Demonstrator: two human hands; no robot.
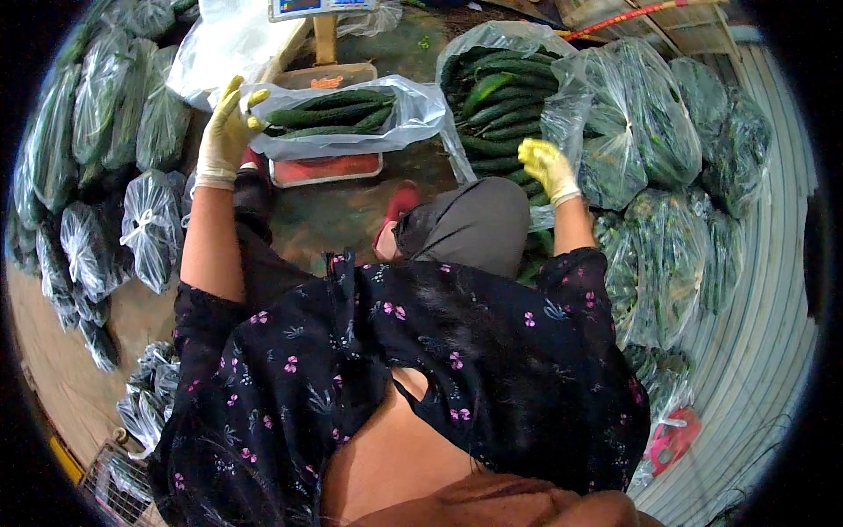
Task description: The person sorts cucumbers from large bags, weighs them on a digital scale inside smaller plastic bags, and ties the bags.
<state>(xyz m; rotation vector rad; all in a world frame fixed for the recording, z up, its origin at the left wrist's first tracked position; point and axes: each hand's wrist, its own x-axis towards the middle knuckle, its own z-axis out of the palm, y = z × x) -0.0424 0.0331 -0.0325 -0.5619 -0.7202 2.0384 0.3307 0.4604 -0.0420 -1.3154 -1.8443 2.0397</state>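
Both my hands wear thin pale-yellow gloves. My left hand [230, 127] is raised with its fingers apart, at the left end of a clear plastic bag [413, 114] holding several long dark-green cucumbers [329, 114]. That bag lies across the red-edged platform of a scale [329, 169]; its display [320, 7] stands on a post behind. My right hand [549, 169] hovers at the right edge of a large open plastic bag [505, 37] full of cucumbers [505, 110]. Its fingers are loosely bent, and no object shows in them.
At left stand several tied bags of cucumbers [149, 220]. More filled clear bags [641, 132] crowd the right side, beside a corrugated metal wall [755, 351]. A stack of white plastic bags [233, 53] sits left of the scale post. A wire crate [114, 483] is at lower left.
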